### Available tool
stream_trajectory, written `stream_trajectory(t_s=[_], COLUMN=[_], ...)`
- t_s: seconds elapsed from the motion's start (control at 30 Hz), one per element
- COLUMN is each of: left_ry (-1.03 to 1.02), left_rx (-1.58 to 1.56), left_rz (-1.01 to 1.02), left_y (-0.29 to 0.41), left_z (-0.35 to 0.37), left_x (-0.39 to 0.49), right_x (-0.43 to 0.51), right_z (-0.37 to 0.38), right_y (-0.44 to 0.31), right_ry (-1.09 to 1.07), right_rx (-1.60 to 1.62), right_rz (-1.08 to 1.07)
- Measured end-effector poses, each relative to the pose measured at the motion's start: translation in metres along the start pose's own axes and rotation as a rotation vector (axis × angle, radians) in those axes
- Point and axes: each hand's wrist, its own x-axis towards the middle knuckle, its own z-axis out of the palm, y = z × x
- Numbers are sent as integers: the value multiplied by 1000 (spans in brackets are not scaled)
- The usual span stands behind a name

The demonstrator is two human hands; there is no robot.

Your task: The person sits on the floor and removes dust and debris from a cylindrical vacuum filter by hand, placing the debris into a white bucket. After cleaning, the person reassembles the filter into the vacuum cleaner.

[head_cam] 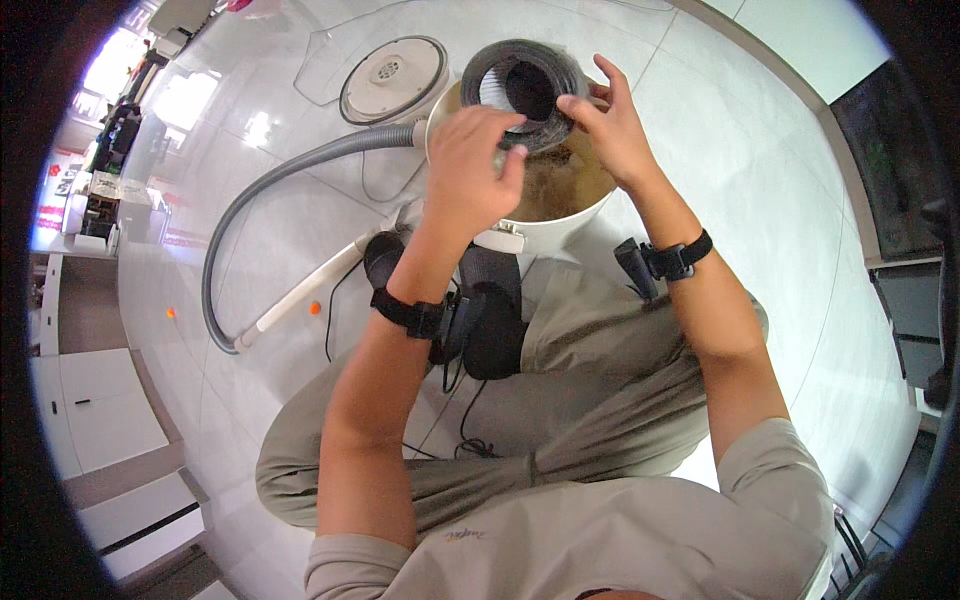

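A round pleated vacuum filter [481, 90] with a dark, dusty rim is tilted above the open canister [559, 234] of a vacuum cleaner. My right hand [615, 124] grips the filter's right rim between thumb and fingers, the index finger raised. At its lower left is my left hand [476, 165], fingers bent by the rim; whether they grip it is unclear. Brown dirt coats the inside of the canister. A latch [500, 240] sits on the canister's near side.
The round vacuum lid [394, 81] lies behind at left. A grey hose [247, 202] curves across the tiled floor to a white wand [300, 296]. Small orange objects [315, 307] lie nearby. Black cords run by my crossed legs. Cabinets [105, 401] stand at left.
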Motion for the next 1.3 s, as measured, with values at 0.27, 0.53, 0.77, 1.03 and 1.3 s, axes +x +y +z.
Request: stream_trajectory(t_s=[0.27, 0.53, 0.77, 1.03, 1.3], left_ry=[-230, -203, -245, -22, 180], left_rx=[24, -941, -922, -1068, -1460], left_rz=[-174, -696, -710, -893, -888], left_y=[-3, -16, -11, -23, -30], left_z=[5, 6, 2, 7, -9], left_x=[15, 15, 15, 13, 26], right_x=[5, -4, -11, -8, -12], right_z=[-10, -6, 2, -9, -11], right_y=[1, -3, -14, -7, -4], right_ry=[-82, -8, -14, 73, -97], right_rx=[186, -350, -512, -602, -855], right_rz=[205, -568, -743, -553, -207])
